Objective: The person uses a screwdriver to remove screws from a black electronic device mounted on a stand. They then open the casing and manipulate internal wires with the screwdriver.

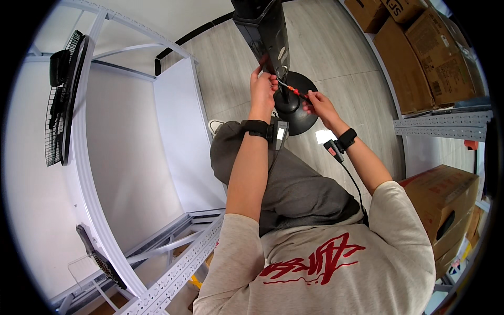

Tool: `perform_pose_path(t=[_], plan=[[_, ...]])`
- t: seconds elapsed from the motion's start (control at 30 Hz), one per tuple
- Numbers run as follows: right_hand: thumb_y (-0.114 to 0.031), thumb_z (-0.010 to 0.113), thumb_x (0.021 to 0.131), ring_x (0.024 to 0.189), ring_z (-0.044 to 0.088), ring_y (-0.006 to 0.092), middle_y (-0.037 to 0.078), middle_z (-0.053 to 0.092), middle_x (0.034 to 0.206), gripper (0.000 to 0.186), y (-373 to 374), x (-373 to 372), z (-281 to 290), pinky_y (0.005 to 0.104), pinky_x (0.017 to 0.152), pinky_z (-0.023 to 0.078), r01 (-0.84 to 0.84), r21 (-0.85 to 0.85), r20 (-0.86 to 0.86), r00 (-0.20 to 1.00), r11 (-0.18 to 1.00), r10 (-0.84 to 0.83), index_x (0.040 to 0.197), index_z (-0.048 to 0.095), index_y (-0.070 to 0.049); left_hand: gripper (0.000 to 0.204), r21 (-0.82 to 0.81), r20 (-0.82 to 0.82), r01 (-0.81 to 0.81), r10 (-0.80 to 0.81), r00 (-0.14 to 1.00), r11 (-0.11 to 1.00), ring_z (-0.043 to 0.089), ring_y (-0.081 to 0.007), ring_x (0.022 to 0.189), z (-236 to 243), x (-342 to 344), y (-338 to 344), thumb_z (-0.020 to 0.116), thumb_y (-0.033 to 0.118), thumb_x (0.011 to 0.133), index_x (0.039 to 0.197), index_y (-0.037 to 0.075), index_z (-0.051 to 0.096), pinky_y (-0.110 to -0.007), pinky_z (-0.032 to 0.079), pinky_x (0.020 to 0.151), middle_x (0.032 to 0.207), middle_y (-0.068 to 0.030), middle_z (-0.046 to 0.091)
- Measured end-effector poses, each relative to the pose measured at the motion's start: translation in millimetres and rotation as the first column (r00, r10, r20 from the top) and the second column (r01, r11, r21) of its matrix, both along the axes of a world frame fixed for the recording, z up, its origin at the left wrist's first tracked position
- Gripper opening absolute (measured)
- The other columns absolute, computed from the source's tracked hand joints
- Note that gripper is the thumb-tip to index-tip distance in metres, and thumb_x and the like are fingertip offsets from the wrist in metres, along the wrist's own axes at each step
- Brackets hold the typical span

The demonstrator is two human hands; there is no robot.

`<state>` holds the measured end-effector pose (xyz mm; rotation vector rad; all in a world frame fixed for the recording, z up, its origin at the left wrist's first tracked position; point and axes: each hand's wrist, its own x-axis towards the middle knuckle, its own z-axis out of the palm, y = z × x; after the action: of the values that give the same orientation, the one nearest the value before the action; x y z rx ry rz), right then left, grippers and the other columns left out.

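Note:
A black upright column (265, 34) stands in front of me on a round black base (300, 122). My left hand (263, 90) is at the column's lower end, its fingers curled by an opening there. What they grip is hidden. My right hand (324, 108) is closed on the handle of what looks like a screwdriver (294, 91), with a red-orange and black handle. Its silver shaft slants up and left to the column's lower end, beside my left fingers. The tip cannot be made out.
A white metal shelf rack (100, 157) rises on my left, with a black wire-grille part (68, 100) on it. Cardboard boxes (415, 63) sit on a shelf to the right, and another carton (441, 194) stands lower down. Grey tiles (336, 47) cover the floor.

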<state>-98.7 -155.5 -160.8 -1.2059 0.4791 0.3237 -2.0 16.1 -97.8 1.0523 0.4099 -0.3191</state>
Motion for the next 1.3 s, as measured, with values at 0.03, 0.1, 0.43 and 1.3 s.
perform_pose_path(t=[0.03, 0.1, 0.43, 1.3], plan=[[-0.025, 0.057, 0.094, 0.070, 0.057, 0.0090, 0.001, 0.056, 0.078, 0.021, -2, 1, 1, 0.0235, 0.063, 0.048, -0.050, 0.030, -0.075, 0.996, 0.998, 0.052, 0.102, 0.053, -0.006, 0.050, -0.002, 0.001, 0.002, -0.002, 1.000, 1.000, 0.049, -0.0127, 0.062, -1, 0, 1, 0.045, 0.000, 0.085, 0.133, 0.013, 0.043, -0.024, 0.040, 0.050, 0.076, -0.0054, 0.054], [-0.026, 0.056, 0.095, 0.069, 0.057, 0.0088, 0.001, 0.057, 0.080, 0.022, -7, 4, -1, 0.0234, 0.062, 0.048, -0.130, 0.048, -0.130, 0.982, 0.990, 0.135, 0.101, 0.054, -0.006, 0.050, 0.001, 0.004, 0.007, -0.007, 1.000, 1.000, 0.050, -0.0127, 0.062, 0, 1, 1, 0.045, 0.000, 0.085, 0.133, 0.013, 0.043, -0.024, 0.040, 0.050, 0.076, -0.0055, 0.054], [-0.031, 0.056, 0.094, 0.064, 0.054, 0.0073, 0.000, 0.061, 0.076, 0.025, -6, 7, -3, 0.0211, 0.059, 0.044, -0.082, -0.079, -0.024, 0.996, 0.993, 0.081, 0.094, 0.058, -0.006, 0.049, 0.011, 0.001, 0.008, -0.008, 1.000, 1.000, 0.049, -0.0126, 0.061, -1, 1, 1, 0.044, 0.001, 0.085, 0.133, 0.014, 0.043, -0.024, 0.039, 0.050, 0.075, -0.0050, 0.054], [-0.022, 0.063, 0.090, 0.067, 0.053, 0.0070, -0.001, 0.059, 0.077, 0.018, -26, -16, -4, 0.0220, 0.061, 0.044, -0.032, -0.149, 0.081, 0.996, 0.988, 0.044, 0.097, 0.059, -0.006, 0.008, 0.131, -0.093, -0.085, 0.098, 0.991, 0.988, 0.053, -0.0146, 0.057, -10, -5, 8, 0.045, 0.004, 0.083, 0.082, 0.001, 0.053, -0.027, 0.042, 0.048, 0.073, -0.0083, 0.056]])
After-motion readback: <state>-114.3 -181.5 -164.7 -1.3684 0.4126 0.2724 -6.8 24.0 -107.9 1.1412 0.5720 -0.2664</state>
